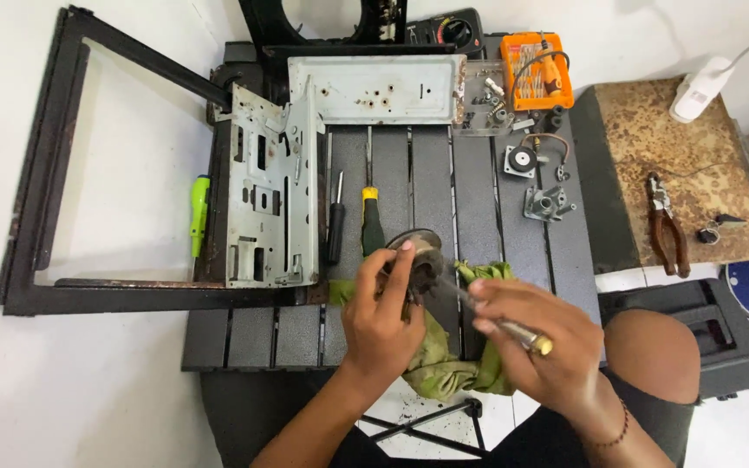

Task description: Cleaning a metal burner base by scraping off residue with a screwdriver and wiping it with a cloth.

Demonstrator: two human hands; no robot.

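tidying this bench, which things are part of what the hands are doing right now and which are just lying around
In use:
left hand holding a round metal part
right hand working a slim tool against it
green rag under the hands

Lying about:
black screwdriver
yellow-collared screwdriver
green screwdriver
pliers
orange bit case
grey metal chassis
black frame

matt green cloth (457, 368); dull metal disc (416, 251) (rusty bracket (374, 88) behind)
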